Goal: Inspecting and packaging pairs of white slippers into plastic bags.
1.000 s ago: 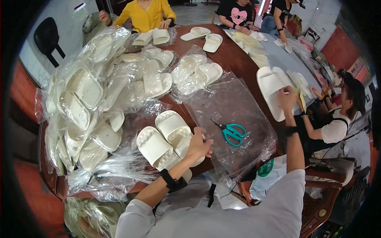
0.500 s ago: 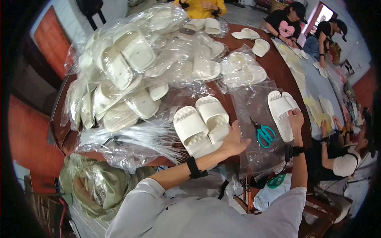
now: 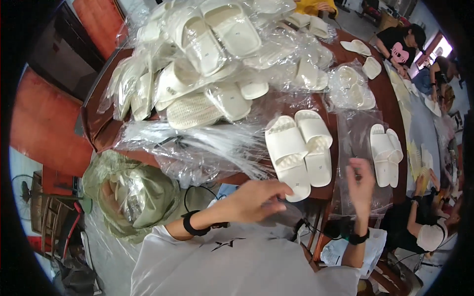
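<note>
drawn off the white open-toed slippers on the brown desk, the right hand hangs loosely spread by clear plastic sheeting; the half-curled left hand is at a second white pair's heel.

The person's two hands each bear one black wristband. Two unbagged pairs of white slippers, two single slippers, one green sack and one bundle of white strands show; bagged slippers overlap past counting.
</note>
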`<state>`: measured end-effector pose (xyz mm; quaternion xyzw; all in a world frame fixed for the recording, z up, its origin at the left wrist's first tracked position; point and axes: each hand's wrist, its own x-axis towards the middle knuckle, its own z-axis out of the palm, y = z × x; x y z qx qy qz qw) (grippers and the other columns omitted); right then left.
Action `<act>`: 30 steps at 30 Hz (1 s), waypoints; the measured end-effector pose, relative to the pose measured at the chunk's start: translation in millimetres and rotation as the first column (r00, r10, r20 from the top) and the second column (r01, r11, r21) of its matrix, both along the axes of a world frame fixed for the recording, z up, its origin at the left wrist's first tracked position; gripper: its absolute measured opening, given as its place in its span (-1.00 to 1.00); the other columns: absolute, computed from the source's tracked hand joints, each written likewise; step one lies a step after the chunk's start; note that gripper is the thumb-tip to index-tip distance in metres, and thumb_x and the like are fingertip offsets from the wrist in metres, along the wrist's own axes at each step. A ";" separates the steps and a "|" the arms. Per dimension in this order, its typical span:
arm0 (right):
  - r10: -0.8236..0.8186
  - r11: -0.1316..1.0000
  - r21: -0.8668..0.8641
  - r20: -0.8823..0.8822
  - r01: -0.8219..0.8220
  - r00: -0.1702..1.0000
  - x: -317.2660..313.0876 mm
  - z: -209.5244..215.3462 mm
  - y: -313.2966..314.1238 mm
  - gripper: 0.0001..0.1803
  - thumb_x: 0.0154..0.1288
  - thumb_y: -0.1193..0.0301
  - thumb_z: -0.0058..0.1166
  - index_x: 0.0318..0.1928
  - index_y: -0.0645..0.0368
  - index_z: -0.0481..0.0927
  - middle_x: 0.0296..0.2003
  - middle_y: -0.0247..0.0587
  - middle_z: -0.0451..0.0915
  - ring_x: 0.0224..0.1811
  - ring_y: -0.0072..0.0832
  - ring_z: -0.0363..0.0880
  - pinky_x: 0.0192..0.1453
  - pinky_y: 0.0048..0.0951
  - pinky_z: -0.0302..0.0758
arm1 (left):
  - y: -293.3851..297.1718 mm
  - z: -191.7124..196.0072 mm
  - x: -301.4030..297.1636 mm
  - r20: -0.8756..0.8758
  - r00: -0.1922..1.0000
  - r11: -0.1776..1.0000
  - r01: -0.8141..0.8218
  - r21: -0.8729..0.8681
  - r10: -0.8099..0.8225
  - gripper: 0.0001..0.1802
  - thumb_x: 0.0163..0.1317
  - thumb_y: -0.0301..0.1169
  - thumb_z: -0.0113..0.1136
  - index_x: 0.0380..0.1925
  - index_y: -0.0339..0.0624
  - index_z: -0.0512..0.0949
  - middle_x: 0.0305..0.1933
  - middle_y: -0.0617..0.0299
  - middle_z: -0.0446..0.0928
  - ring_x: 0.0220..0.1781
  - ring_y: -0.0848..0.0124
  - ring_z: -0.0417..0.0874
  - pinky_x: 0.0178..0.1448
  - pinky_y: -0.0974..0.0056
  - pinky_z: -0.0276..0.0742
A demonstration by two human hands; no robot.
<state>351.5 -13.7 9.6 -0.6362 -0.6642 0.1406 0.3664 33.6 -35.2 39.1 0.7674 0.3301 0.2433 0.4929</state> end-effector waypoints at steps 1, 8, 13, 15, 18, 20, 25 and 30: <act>0.036 0.995 -0.085 -0.105 -0.045 0.994 -21.4 -8.9 -0.6 -0.75 0.22 0.54 0.13 -0.07 0.19 0.51 -0.29 -0.30 0.54 -0.35 -0.60 0.51 -0.27 -0.59 0.42 | -2.2 -4.6 -10.4 0.010 0.996 0.993 -0.095 0.075 0.094 -0.70 0.15 -0.47 0.24 -0.10 -0.23 0.51 -0.26 0.06 0.56 -0.27 0.19 0.66 -0.17 0.21 0.56; 0.115 0.989 -0.086 -0.089 -0.123 0.989 -105.4 -39.6 33.1 -0.62 0.15 0.54 0.14 -0.02 0.28 0.38 -0.33 -0.01 0.50 -0.37 -0.21 0.54 -0.34 -0.32 0.47 | -10.2 -14.0 -79.7 -0.091 0.727 0.717 -0.636 0.286 0.681 -0.76 0.10 -0.56 0.24 -0.18 -0.22 0.58 -0.31 0.08 0.58 -0.29 0.22 0.65 -0.21 0.23 0.54; 0.071 0.997 -0.028 -0.029 -0.071 0.997 -110.7 -64.8 55.8 -0.77 0.11 0.64 0.01 -0.20 0.28 0.34 -0.37 0.04 0.49 -0.35 -0.07 0.55 -0.26 -0.19 0.44 | -13.0 -31.2 -105.4 -0.107 0.604 0.608 -0.745 0.275 0.789 -0.71 0.05 -0.45 0.35 -0.18 -0.20 0.61 -0.30 0.12 0.59 -0.37 0.27 0.58 -0.27 0.29 0.50; 0.046 0.999 -0.023 -0.032 -0.046 0.998 -109.8 -70.6 61.5 -0.77 0.13 0.64 0.02 -0.18 0.29 0.35 -0.38 0.03 0.50 -0.35 -0.08 0.54 -0.25 -0.19 0.44 | -12.2 -40.4 -103.6 -0.127 0.595 0.604 -0.747 0.277 0.794 -0.69 0.04 -0.43 0.36 -0.16 -0.19 0.62 -0.30 0.13 0.59 -0.38 0.27 0.58 -0.28 0.28 0.49; 0.044 0.998 -0.051 -0.086 -0.048 0.995 -111.8 -72.2 64.4 -0.77 0.14 0.64 0.02 -0.17 0.28 0.36 -0.38 0.00 0.50 -0.37 -0.13 0.54 -0.27 -0.23 0.46 | -6.1 -46.4 -94.2 -0.172 0.577 0.599 -0.734 0.321 0.798 -0.69 0.04 -0.39 0.37 -0.18 -0.18 0.63 -0.31 0.14 0.58 -0.39 0.26 0.58 -0.29 0.28 0.49; 0.038 0.998 -0.041 -0.115 -0.043 0.993 -113.8 -73.2 63.5 -0.77 0.14 0.64 0.02 -0.17 0.28 0.36 -0.38 -0.01 0.50 -0.38 -0.16 0.54 -0.28 -0.26 0.46 | -0.9 -52.1 -88.3 -0.190 0.568 0.595 -0.718 0.360 0.801 -0.71 0.05 -0.37 0.37 -0.20 -0.17 0.64 -0.32 0.14 0.58 -0.39 0.27 0.58 -0.30 0.27 0.48; 0.020 0.997 -0.074 -0.193 -0.035 0.981 -119.0 -73.3 56.9 -0.75 0.14 0.63 0.04 -0.15 0.27 0.37 -0.40 -0.05 0.49 -0.42 -0.25 0.53 -0.32 -0.32 0.48 | 9.8 -57.8 -80.5 -0.169 0.539 0.563 -0.768 0.304 0.826 -0.85 0.06 -0.39 0.33 -0.37 -0.19 0.67 -0.46 0.15 0.58 -0.50 0.33 0.55 -0.38 0.27 0.43; -0.054 0.997 0.039 -0.131 0.060 0.990 -130.4 -49.7 34.3 -0.76 0.23 0.52 0.11 -0.12 0.28 0.40 -0.42 -0.16 0.47 -0.44 -0.42 0.49 -0.41 -0.43 0.43 | 0.6 -29.3 -83.5 -0.109 0.580 0.589 -0.802 0.098 0.807 -0.89 0.10 -0.43 0.28 -0.38 -0.23 0.65 -0.50 0.18 0.60 -0.57 0.47 0.49 -0.45 0.33 0.37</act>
